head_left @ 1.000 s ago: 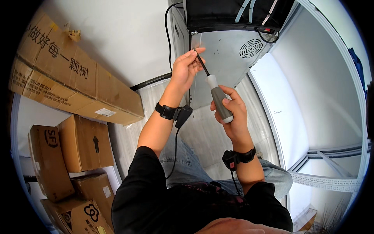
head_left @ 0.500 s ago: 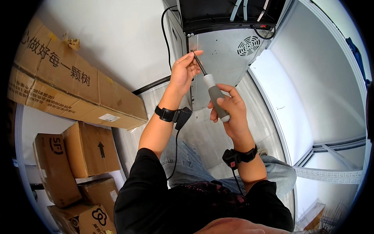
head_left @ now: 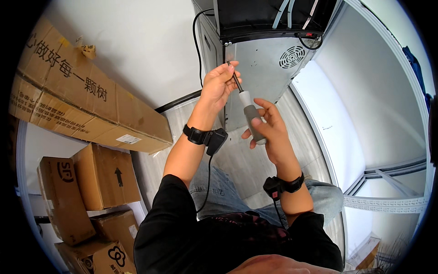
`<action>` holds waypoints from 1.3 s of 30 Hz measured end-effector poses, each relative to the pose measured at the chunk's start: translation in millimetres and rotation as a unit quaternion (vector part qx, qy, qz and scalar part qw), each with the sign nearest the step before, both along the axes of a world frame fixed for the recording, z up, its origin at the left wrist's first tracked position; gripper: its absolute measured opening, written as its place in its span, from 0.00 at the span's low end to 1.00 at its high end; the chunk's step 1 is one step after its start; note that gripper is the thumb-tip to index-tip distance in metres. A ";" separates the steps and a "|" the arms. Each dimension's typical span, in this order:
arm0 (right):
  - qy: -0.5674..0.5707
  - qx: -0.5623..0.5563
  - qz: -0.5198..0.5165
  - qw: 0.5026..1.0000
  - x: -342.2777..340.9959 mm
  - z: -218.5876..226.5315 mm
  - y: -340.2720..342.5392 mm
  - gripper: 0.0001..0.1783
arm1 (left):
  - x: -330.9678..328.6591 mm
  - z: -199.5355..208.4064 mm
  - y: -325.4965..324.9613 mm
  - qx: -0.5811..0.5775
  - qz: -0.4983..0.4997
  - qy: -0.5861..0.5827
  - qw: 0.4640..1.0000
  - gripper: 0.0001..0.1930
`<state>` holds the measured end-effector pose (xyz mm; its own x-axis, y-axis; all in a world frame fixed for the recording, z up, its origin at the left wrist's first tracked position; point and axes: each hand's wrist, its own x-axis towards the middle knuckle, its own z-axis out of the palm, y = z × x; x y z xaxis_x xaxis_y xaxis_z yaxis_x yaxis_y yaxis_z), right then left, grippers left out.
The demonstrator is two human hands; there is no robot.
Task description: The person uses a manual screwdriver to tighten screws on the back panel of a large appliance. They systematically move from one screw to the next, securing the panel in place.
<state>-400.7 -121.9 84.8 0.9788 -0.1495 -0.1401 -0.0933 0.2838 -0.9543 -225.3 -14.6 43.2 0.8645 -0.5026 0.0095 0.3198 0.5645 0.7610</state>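
A screwdriver [head_left: 252, 113] with a grey and white handle and a dark shaft slants up and left in front of a metal cabinet panel [head_left: 262, 75]. My left hand [head_left: 216, 86] pinches the shaft near its tip between thumb and fingers. Whether a screw sits at that tip is too small to tell. Around the handle is my right hand [head_left: 275, 132], its thumb lying along the grip and its other fingers loosely curled. Both hands are close to the panel's left edge, below the cabinet's black upper part [head_left: 255, 23].
A round vent [head_left: 292, 55] marks the panel's right side. A black cable [head_left: 196, 43] runs down beside the cabinet at left. One long cardboard box [head_left: 98, 98] leans at the left, with several smaller boxes [head_left: 108, 176] below it. White metal framing [head_left: 385, 203] stands at right.
The right fingers have loosened and spread slightly on the handle. The screwdriver's tip and my left hand have shifted slightly in the picture, while the left pinch stays on the shaft.
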 end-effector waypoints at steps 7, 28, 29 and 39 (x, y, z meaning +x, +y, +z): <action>0.019 0.085 0.048 0.995 0.8 -3.0 -4.9 0.36 | -0.1 -0.4 1.0 -0.024 -0.012 0.020 0.999 0.12; -0.006 -0.026 0.043 0.999 5.1 -22.9 -3.6 0.36 | -8.7 12.3 2.8 0.055 -0.013 0.015 0.998 0.14; -0.016 -0.075 0.028 0.997 6.3 -29.6 -1.3 0.37 | -8.8 11.4 2.1 0.070 -0.010 0.001 0.997 0.14; 0.042 0.210 0.145 0.966 10.8 -25.5 -4.2 0.37 | -6.0 8.7 9.1 0.096 -0.003 -0.015 0.995 0.14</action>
